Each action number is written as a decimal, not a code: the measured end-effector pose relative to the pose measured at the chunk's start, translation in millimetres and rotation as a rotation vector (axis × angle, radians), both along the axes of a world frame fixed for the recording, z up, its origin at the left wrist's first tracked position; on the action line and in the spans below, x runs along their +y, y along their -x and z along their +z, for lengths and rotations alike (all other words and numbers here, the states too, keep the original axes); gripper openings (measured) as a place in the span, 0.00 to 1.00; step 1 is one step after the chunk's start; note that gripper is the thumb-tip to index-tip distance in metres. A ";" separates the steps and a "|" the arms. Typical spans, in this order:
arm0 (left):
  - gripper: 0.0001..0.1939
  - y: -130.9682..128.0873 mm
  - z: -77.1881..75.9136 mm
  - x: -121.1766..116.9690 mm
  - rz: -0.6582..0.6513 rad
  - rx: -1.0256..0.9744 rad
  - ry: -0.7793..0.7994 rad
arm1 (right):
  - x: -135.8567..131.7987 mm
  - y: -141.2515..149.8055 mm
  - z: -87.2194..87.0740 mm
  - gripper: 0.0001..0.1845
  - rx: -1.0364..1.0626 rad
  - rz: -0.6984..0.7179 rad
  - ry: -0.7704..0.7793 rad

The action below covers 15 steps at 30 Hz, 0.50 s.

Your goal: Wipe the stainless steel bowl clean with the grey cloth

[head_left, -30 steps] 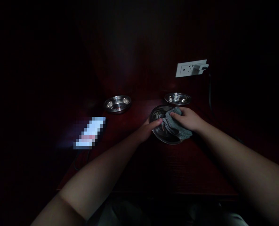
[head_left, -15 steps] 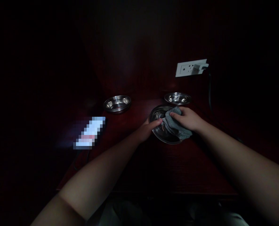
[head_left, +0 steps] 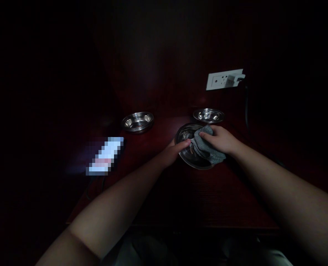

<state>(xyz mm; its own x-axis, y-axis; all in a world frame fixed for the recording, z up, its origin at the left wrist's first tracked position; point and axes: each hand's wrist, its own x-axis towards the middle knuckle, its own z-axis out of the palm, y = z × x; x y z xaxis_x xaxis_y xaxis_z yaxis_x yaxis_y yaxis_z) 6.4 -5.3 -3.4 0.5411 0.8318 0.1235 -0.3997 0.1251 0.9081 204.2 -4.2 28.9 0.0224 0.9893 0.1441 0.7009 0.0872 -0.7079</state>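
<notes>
A shiny metal bowl (head_left: pixel 190 160) is held tilted above the dark red table (head_left: pixel 164 207). My left hand (head_left: pixel 172 152) grips its left rim, thumb over the inside and the other fingers hidden behind it. On the right side of the bowl, my right hand (head_left: pixel 219 138) is closed on a grey-green woven cloth (head_left: pixel 209 147), which lies against the inside and hangs over the near right rim. Behind the bowl to the right stands another metal bowl (head_left: pixel 208 116). Several nested metal bowls (head_left: pixel 137 122) stand farther left.
A lit phone (head_left: pixel 105 157), pixelated, lies at the left with a cable (head_left: pixel 89 194) near it. On the back wall is a white socket plate (head_left: pixel 220 80) with a plug in it and a black cord (head_left: pixel 247 107) hanging down. The surroundings are very dark.
Hardly anything differs. Both hands, the bowl and the cloth keep the same pose; the whole view has shifted by only a few pixels.
</notes>
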 end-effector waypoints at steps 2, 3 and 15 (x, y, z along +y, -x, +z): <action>0.33 0.2 0.0 0.0 0.005 0.009 0.001 | -0.1 0.1 0.2 0.14 0.001 -0.001 0.000; 0.33 0.3 -0.1 0.1 0.006 0.010 0.001 | -0.2 0.2 0.4 0.14 0.005 0.000 0.002; 0.33 -0.5 2.3 -2.2 -0.001 -0.004 0.003 | -0.8 0.7 1.0 0.14 -0.018 -0.012 0.007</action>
<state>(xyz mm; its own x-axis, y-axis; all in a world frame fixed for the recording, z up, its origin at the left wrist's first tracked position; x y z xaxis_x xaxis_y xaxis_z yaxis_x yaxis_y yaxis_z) 6.9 -7.4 -1.1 0.5415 0.8316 0.1235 -0.4035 0.1282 0.9059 203.6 -5.0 29.9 0.0316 0.9899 0.1381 0.7148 0.0742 -0.6954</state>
